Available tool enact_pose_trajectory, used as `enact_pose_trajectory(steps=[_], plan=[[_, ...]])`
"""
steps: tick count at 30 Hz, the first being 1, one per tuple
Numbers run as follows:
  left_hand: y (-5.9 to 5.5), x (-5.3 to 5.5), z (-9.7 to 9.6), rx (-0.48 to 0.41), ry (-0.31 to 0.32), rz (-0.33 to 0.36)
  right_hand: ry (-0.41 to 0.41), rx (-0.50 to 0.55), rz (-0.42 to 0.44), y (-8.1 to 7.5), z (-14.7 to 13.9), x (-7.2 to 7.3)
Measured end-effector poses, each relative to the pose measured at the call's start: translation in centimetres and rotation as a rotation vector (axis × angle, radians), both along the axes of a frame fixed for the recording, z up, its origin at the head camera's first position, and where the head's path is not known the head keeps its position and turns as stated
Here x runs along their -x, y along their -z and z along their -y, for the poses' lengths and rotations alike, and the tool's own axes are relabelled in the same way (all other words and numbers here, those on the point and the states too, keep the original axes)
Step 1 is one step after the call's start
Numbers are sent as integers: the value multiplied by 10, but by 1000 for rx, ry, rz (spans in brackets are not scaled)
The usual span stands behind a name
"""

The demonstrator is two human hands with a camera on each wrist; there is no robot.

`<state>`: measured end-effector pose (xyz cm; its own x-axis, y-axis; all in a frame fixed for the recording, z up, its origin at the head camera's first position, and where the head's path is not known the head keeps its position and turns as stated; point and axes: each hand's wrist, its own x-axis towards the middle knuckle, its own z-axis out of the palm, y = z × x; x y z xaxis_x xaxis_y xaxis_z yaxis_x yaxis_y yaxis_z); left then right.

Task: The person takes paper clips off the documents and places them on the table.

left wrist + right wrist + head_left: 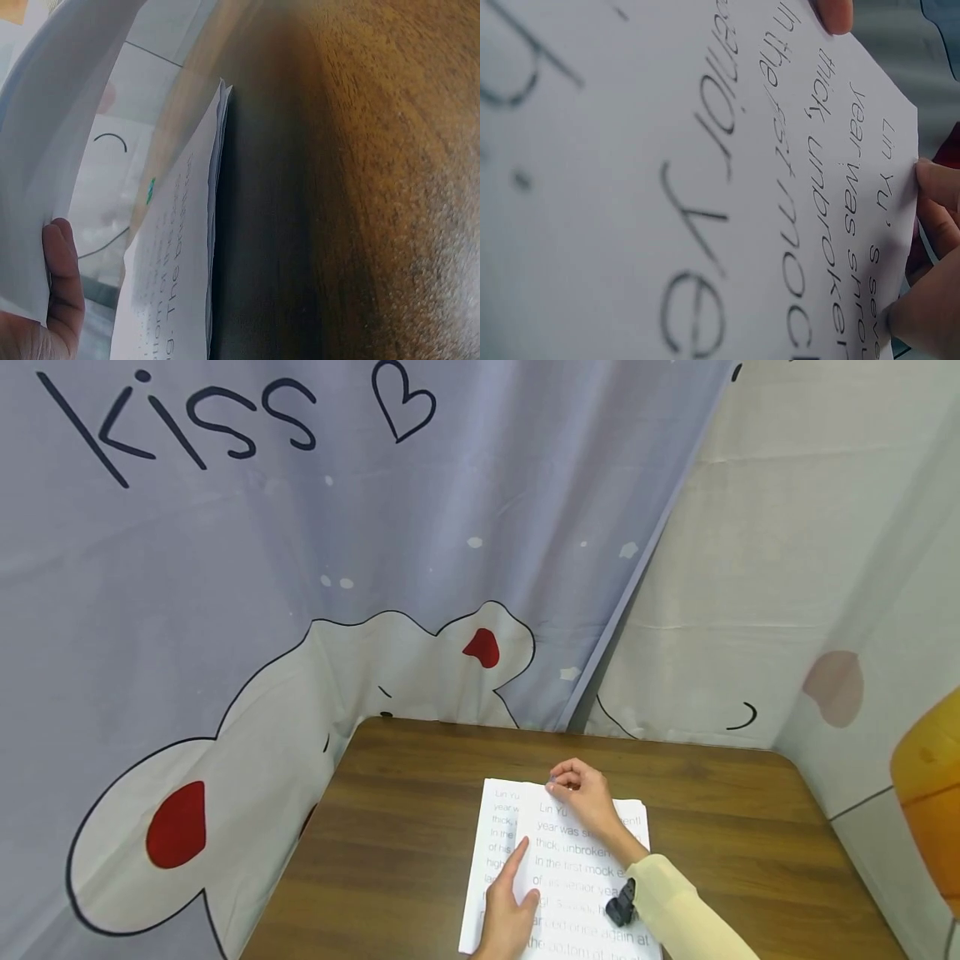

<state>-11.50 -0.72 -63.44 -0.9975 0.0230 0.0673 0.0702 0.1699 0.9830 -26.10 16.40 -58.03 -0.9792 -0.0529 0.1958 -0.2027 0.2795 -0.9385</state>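
Note:
A printed sheet of paper [570, 893], with large dark text, is held above a stack of printed pages [480, 872] on the table. My left hand [506, 910] grips the sheet's left edge; in the left wrist view the fingers [64, 259] curl at that edge, and the sheet bends away from the pages below. At the top edge, my right hand [588, 797] pinches the paper between thumb and fingers. Something small and bluish shows by those fingertips, too small to tell. In the right wrist view, the thumb [922, 315] lies against the sheet's top edge.
The brown wooden table [405, 843] spreads to both sides of the pages. Behind it hangs a blue-grey curtain [225, 568] with white and red drawings, and a pale cloth [750, 568] hangs at right. A black device [621, 903] sits on the right wrist.

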Motion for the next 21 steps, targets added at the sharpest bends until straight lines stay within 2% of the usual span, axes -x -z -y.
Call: enact_pose_trajectory(steps=[7, 15, 21], plan=[[2, 0, 0, 17, -4, -1, -1, -14, 22, -1, -2, -1], [3, 0, 0, 46, -23, -32, -28, -27, 24, -1, -3, 1], [3, 0, 1, 40, -10, -23, -42, -17, 18, -1, -5, 3]])
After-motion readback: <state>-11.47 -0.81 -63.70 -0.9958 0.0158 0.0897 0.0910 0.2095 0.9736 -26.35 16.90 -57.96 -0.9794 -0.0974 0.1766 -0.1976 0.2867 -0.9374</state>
